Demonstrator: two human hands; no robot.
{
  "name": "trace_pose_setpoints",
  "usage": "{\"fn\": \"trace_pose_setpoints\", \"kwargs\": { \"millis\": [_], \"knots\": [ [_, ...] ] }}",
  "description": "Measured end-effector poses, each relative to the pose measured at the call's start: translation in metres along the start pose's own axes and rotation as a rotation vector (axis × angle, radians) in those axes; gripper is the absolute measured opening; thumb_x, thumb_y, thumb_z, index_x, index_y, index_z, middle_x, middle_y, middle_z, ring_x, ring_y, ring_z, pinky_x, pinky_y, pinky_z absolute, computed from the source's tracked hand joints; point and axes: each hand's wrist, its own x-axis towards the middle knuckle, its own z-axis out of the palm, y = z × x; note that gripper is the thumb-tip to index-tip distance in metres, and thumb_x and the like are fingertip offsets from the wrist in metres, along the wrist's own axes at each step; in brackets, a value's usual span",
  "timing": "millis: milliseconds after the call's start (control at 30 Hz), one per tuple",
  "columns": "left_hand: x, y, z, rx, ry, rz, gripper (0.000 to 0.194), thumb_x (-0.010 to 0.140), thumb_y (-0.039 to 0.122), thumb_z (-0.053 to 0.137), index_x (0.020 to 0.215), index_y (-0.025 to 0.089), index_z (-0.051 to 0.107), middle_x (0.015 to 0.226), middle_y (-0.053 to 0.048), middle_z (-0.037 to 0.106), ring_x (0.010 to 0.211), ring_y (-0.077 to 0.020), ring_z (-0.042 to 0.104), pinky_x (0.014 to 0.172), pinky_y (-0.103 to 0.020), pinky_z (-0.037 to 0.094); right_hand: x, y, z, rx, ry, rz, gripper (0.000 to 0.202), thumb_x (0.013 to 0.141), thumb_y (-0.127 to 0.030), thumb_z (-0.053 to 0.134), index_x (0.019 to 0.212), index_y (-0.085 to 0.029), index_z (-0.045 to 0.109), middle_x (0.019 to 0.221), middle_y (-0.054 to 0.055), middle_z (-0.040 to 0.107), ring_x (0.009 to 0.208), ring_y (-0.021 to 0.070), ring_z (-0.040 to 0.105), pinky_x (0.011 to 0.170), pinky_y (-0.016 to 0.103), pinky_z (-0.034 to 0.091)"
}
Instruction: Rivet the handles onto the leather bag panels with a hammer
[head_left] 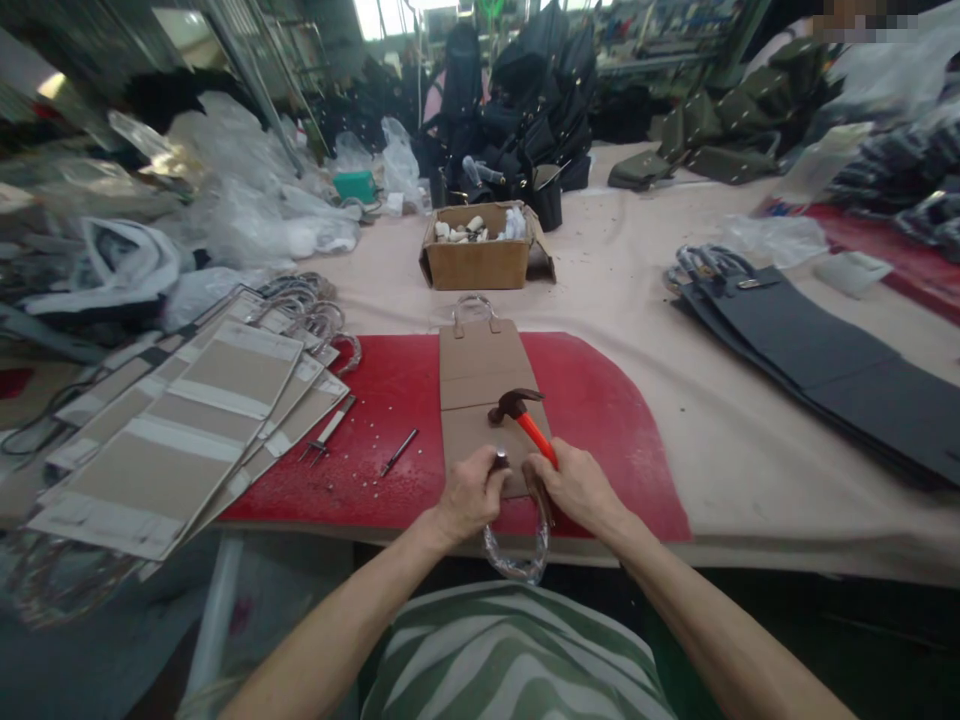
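My right hand is closed round the orange handle of a claw hammer, whose dark head hovers over a tan bag panel. Just left of it, my left hand grips a short metal punch upright near the panel's front end; its tip is hidden. The panel lies flat on a red mat. One plastic-wrapped handle sits at its far end, and another wrapped handle hangs toward me at the near end. Beside my right fingers is a brown strap end.
Stacked panels with wrapped handles lie at left, near a forked tool and a thin dark rod. Ahead stands a cardboard box of small pieces. Dark grey panels lie at right; black bags are heaped behind.
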Motion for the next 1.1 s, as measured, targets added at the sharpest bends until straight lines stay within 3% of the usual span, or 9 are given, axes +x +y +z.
{"fn": "trace_pose_setpoints", "kwargs": {
  "millis": [133,233,333,433,533,700,900,1000,1100],
  "knots": [
    [0.011,0.000,-0.029,-0.341,0.258,-0.314,0.017,0.088,0.032,0.053,0.097,0.018,0.055,0.086,-0.005,0.068,0.076,-0.0169,0.069,0.070,-0.027,0.056,0.005,0.003,0.017,-0.023,0.009,0.059,0.025,0.089,-0.042,0.049,0.086,-0.018,0.058,0.074,0.008,0.065,0.066,0.0194,0.058,0.056,0.027,0.028],
    [0.023,-0.010,-0.084,-0.086,0.337,-0.420,0.024,0.084,0.037,0.057,0.097,0.017,0.057,0.081,-0.003,0.068,0.073,-0.0179,0.068,0.067,-0.027,0.054,0.003,0.005,0.016,-0.041,0.011,0.074,0.025,0.088,-0.043,0.049,0.086,-0.019,0.057,0.072,0.007,0.065,0.065,0.0201,0.058,0.055,0.028,0.027],
    [0.031,-0.027,-0.138,0.487,0.183,-0.509,0.021,0.084,0.035,0.055,0.092,0.018,0.063,0.077,-0.005,0.068,0.074,-0.0222,0.067,0.069,-0.031,0.052,0.003,0.005,0.014,-0.052,0.004,0.081,0.026,0.088,-0.044,0.048,0.085,-0.020,0.057,0.071,0.007,0.064,0.064,0.0207,0.058,0.054,0.028,0.026],
    [0.026,-0.035,-0.162,0.926,-0.036,-0.561,0.024,0.087,0.033,0.050,0.095,0.017,0.066,0.090,-0.012,0.068,0.087,-0.0285,0.066,0.076,-0.037,0.049,0.005,0.006,0.013,-0.050,-0.014,0.083,0.027,0.089,-0.045,0.046,0.083,-0.020,0.055,0.071,0.007,0.064,0.066,0.0212,0.059,0.055,0.028,0.026],
    [0.017,-0.033,-0.156,1.080,-0.083,-0.480,0.028,0.092,0.034,0.045,0.098,0.018,0.067,0.102,-0.013,0.066,0.093,-0.0271,0.064,0.079,-0.035,0.047,0.008,0.008,0.015,-0.075,-0.036,0.098,0.029,0.090,-0.047,0.046,0.082,-0.021,0.054,0.071,0.007,0.064,0.067,0.0226,0.060,0.056,0.028,0.027],
    [0.017,-0.033,-0.130,0.924,-0.198,-0.511,0.023,0.090,0.040,0.053,0.089,0.020,0.065,0.094,-0.008,0.066,0.088,-0.0219,0.064,0.076,-0.031,0.045,0.012,0.010,0.016,-0.078,-0.069,0.118,0.031,0.090,-0.049,0.046,0.081,-0.021,0.053,0.071,0.007,0.063,0.067,0.0230,0.060,0.056,0.029,0.028],
    [0.029,-0.044,-0.132,0.760,-0.223,-0.530,0.016,0.084,0.025,0.054,0.070,0.018,0.055,0.070,-0.006,0.062,0.076,-0.0218,0.063,0.071,-0.032,0.044,0.011,0.008,0.014,-0.054,-0.059,0.100,0.031,0.090,-0.049,0.046,0.082,-0.020,0.055,0.074,0.008,0.065,0.070,0.0232,0.061,0.057,0.028,0.029],
    [0.029,-0.035,-0.129,0.309,-0.080,-0.579,0.019,0.083,0.030,0.053,0.069,0.018,0.051,0.060,-0.001,0.057,0.060,-0.0170,0.060,0.062,-0.029,0.046,0.010,0.008,0.014,-0.061,-0.044,0.103,0.030,0.089,-0.047,0.047,0.082,-0.019,0.057,0.073,0.008,0.065,0.069,0.0233,0.061,0.056,0.029,0.028],
    [0.029,-0.014,-0.109,-0.325,0.078,-0.621,0.025,0.075,0.036,0.066,0.080,0.016,0.052,0.063,0.002,0.060,0.054,-0.0134,0.060,0.057,-0.027,0.050,0.008,0.007,0.014,-0.037,-0.023,0.096,0.029,0.089,-0.045,0.048,0.084,-0.018,0.059,0.075,0.009,0.066,0.070,0.0228,0.061,0.057,0.028,0.028]
  ]
}}
